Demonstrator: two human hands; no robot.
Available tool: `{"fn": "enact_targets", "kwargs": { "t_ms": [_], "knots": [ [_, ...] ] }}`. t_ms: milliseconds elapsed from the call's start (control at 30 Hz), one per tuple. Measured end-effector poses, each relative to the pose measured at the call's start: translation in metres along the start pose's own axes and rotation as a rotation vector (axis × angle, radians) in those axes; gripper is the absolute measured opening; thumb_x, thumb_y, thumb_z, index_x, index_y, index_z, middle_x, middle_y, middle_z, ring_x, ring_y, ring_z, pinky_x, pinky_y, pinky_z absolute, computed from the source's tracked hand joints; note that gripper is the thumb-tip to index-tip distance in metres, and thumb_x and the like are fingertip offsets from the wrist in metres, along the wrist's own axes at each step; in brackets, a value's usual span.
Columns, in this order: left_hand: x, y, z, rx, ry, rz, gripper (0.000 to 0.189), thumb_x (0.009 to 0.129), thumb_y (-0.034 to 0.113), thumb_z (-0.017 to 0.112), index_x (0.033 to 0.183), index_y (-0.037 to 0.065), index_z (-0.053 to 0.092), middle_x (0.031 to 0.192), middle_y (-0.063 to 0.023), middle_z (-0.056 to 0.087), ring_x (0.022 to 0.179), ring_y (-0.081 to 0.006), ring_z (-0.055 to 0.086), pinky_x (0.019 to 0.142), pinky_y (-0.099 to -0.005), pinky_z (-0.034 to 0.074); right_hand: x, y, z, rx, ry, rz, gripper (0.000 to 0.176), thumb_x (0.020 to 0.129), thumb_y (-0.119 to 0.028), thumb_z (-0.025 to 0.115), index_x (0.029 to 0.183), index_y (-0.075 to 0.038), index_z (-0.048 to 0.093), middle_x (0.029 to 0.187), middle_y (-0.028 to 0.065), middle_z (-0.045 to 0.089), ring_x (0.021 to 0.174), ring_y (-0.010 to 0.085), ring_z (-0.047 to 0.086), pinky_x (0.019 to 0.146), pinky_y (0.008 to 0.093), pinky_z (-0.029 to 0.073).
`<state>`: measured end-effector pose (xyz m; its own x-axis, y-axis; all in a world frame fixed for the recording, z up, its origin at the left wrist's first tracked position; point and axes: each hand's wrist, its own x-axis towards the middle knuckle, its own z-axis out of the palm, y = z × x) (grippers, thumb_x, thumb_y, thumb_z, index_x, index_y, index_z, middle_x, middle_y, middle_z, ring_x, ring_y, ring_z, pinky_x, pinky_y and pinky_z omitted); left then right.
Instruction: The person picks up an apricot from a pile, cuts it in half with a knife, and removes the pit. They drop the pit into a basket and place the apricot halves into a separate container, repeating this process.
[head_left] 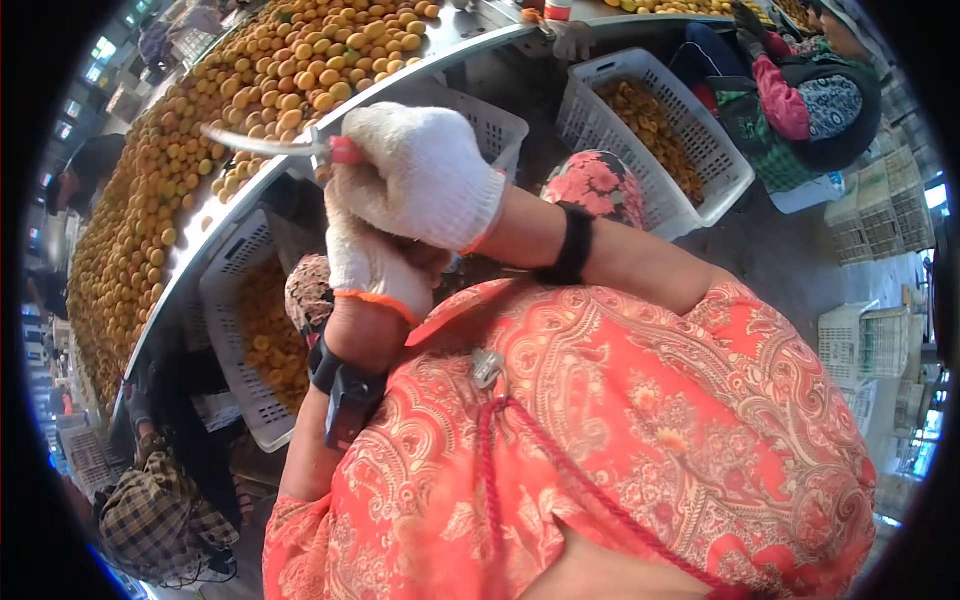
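My right hand (420, 172), in a white knit glove, is closed round the red handle (345, 151) of a small knife. The knife's curved, pale blade (255, 143) points left towards the fruit table. Just below, my left hand (372, 266), also gloved with an orange cuff, is closed and pressed close against the right one. What its fingers hold is hidden behind the right hand. Beyond the blade, many whole apricots (300, 75) cover the metal table (200, 225).
A white crate (232, 345) of cut apricots stands below the table edge at left. Another crate (652, 150) of cut fruit stands upper right, near a seated co-worker (800, 105). A person in a checked top (165, 515) is lower left. Stacked crates (880, 215) stand at right.
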<state>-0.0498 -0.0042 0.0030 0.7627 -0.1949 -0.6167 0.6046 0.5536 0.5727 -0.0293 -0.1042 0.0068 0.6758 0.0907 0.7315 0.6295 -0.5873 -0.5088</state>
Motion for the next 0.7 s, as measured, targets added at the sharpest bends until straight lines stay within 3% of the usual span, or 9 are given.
{"fn": "enact_targets", "kwargs": {
  "t_ms": [200, 233, 267, 300, 433, 500, 600, 667, 700],
  "knots": [
    [0.019, -0.007, -0.02, -0.033, -0.296, -0.206, 0.054, 0.085, 0.072, 0.053, 0.084, 0.018, 0.056, 0.058, 0.0039, 0.047, 0.039, -0.0121, 0.037, 0.037, -0.0235, 0.026, -0.005, 0.027, 0.001, 0.167, 0.018, -0.173, 0.012, 0.078, -0.023, 0.067, 0.082, -0.011, 0.068, 0.076, 0.0111, 0.067, 0.068, 0.0325, 0.067, 0.06, 0.0407, 0.054],
    [0.019, -0.003, -0.015, -0.081, -0.319, -0.274, 0.052, 0.087, 0.069, 0.049, 0.078, 0.017, 0.053, 0.055, 0.0036, 0.041, 0.039, -0.0137, 0.034, 0.037, -0.027, 0.023, -0.006, 0.033, 0.002, 0.411, -0.035, 0.009, 0.007, 0.082, -0.016, 0.066, 0.082, -0.01, 0.068, 0.071, 0.0064, 0.067, 0.063, 0.0237, 0.067, 0.056, 0.0337, 0.052],
    [0.018, 0.002, -0.01, -0.127, -0.339, -0.342, 0.052, 0.089, 0.065, 0.046, 0.072, 0.017, 0.05, 0.052, 0.0032, 0.035, 0.039, -0.0153, 0.031, 0.037, -0.0305, 0.021, -0.002, 0.029, -0.005, 0.983, -0.152, 0.57, 0.009, 0.087, -0.012, 0.064, 0.081, -0.006, 0.067, 0.067, -0.0004, 0.062, 0.06, 0.0105, 0.061, 0.054, 0.0264, 0.047],
    [0.018, 0.006, 0.0, 0.031, -0.296, -0.242, 0.049, 0.091, 0.057, 0.045, 0.065, 0.016, 0.045, 0.048, 0.0037, 0.028, 0.035, -0.0148, 0.024, 0.036, -0.0306, 0.019, 0.001, 0.045, 0.001, 1.012, -0.036, 0.556, 0.009, 0.088, -0.011, 0.064, 0.082, -0.005, 0.066, 0.068, -0.0019, 0.061, 0.063, 0.0071, 0.057, 0.054, 0.0243, 0.045],
    [0.065, 0.019, -0.032, 0.009, -0.688, -0.1, 0.047, 0.094, 0.054, 0.042, 0.081, 0.011, 0.056, 0.063, 0.0002, 0.051, 0.048, -0.0165, 0.048, 0.042, -0.03, 0.036, 0.009, 0.05, -0.002, 0.918, 0.228, 0.538, 0.011, 0.09, -0.012, 0.065, 0.086, -0.002, 0.066, 0.068, 0.0012, 0.061, 0.064, 0.0063, 0.054, 0.057, 0.0254, 0.046],
    [0.057, 0.012, -0.024, -0.11, -0.345, 0.061, 0.045, 0.096, 0.051, 0.045, 0.103, 0.01, 0.062, 0.092, -0.0045, 0.068, 0.078, -0.0197, 0.066, 0.06, -0.0316, 0.054, 0.005, 0.052, 0.007, 0.668, 0.179, 0.273, 0.015, 0.09, -0.017, 0.068, 0.088, -0.002, 0.066, 0.068, 0.0075, 0.064, 0.063, 0.0144, 0.062, 0.059, 0.0318, 0.05],
    [0.05, 0.011, -0.008, -0.262, -0.107, 0.07, 0.041, 0.097, 0.045, 0.05, 0.116, 0.011, 0.062, 0.117, -0.009, 0.068, 0.105, -0.0254, 0.066, 0.077, -0.0359, 0.06, -0.002, 0.037, -0.001, 0.327, -0.035, 0.233, 0.017, 0.091, -0.02, 0.069, 0.09, -0.003, 0.066, 0.073, 0.0072, 0.067, 0.069, 0.0204, 0.068, 0.065, 0.0319, 0.055],
    [0.048, 0.015, -0.028, -0.219, -0.205, 0.088, 0.035, 0.098, 0.04, 0.053, 0.112, 0.01, 0.061, 0.105, -0.0099, 0.066, 0.089, -0.0231, 0.065, 0.063, -0.033, 0.055, 0.013, 0.038, 0.024, 1.161, 0.289, 0.263, 0.019, 0.092, -0.022, 0.07, 0.09, -0.003, 0.064, 0.072, 0.0042, 0.064, 0.064, 0.0198, 0.065, 0.062, 0.0289, 0.054],
    [0.05, 0.017, -0.035, -0.211, -0.435, 0.008, 0.037, 0.098, 0.042, 0.052, 0.112, 0.009, 0.06, 0.097, -0.0089, 0.062, 0.08, -0.0207, 0.06, 0.057, -0.0307, 0.049, 0.013, 0.048, 0.016, 0.82, 0.274, 0.171, 0.021, 0.093, -0.023, 0.07, 0.089, -0.004, 0.062, 0.069, 0.0019, 0.06, 0.056, 0.015, 0.057, 0.054, 0.0259, 0.05]
  ]
}}
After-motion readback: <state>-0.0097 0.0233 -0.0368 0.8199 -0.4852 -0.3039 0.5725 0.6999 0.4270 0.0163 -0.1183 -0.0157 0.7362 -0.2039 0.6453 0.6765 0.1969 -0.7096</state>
